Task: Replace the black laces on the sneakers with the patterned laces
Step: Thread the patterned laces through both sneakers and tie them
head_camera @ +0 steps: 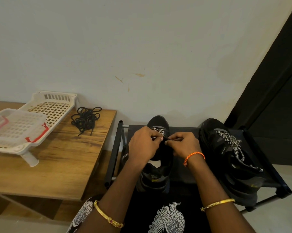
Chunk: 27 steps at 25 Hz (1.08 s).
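Two black sneakers stand on a black rack (179,132). The left sneaker (157,174) lies under both hands, with a black-and-white patterned lace (159,131) crossing its lowest eyelets near the toe. My left hand (144,145) pinches one part of that lace and my right hand (184,144) pinches its dark tip; the fingertips nearly meet over the tongue. A loose stretch of patterned lace hangs by my left wrist. The right sneaker (229,158) carries a patterned lace (232,143) laced along its eyelets. Removed black laces (86,119) lie in a tangled heap on the wooden table (49,165).
A white plastic rack (56,105) with a clear lidded box with red clips (14,126) on it sits on the table's left part. A wall stands close behind. A dark door (276,98) fills the right side. My patterned clothing shows at the bottom.
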### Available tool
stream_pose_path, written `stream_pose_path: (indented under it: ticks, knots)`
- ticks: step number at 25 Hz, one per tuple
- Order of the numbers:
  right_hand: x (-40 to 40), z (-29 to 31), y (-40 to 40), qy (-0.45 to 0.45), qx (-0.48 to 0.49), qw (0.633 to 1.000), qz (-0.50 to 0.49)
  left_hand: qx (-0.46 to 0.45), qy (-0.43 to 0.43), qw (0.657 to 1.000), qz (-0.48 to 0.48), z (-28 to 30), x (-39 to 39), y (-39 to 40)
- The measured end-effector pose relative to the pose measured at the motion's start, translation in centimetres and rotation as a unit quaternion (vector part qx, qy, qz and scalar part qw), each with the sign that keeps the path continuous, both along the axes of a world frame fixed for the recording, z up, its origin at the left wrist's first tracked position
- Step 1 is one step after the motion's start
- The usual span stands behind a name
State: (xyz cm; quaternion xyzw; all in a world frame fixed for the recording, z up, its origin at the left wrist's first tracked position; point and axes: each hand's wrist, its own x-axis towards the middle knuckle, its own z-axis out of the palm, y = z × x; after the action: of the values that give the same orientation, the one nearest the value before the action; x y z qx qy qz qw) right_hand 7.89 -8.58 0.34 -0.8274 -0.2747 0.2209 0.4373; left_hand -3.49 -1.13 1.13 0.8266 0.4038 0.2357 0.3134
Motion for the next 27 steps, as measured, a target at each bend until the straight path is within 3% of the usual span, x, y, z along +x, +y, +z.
stream_pose_path:
  ticks: [8,11,15,20,27]
  knots:
    - [0.7,1.0,0.1,0.276,0.019,0.960,-0.048,-0.152,-0.166,0.973,0.058,-1.9,1.0,0.0]
    - [1.1,1.0,-0.3,0.346,0.013,0.937,-0.044,-0.170,-0.172,0.967,0.080,-2.6,1.2,0.1]
    - [1.3,1.1,-0.3,0.370,-0.001,0.928,-0.028,-0.181,-0.129,0.969,0.105,-3.1,1.5,0.3]
    - [1.2,1.2,-0.2,0.336,-0.004,0.941,-0.022,-0.138,-0.095,0.979,0.116,-2.8,1.7,0.1]
    - [1.0,1.4,-0.2,0.325,-0.003,0.946,-0.023,0.048,0.046,0.994,0.083,-1.8,1.9,-0.8]
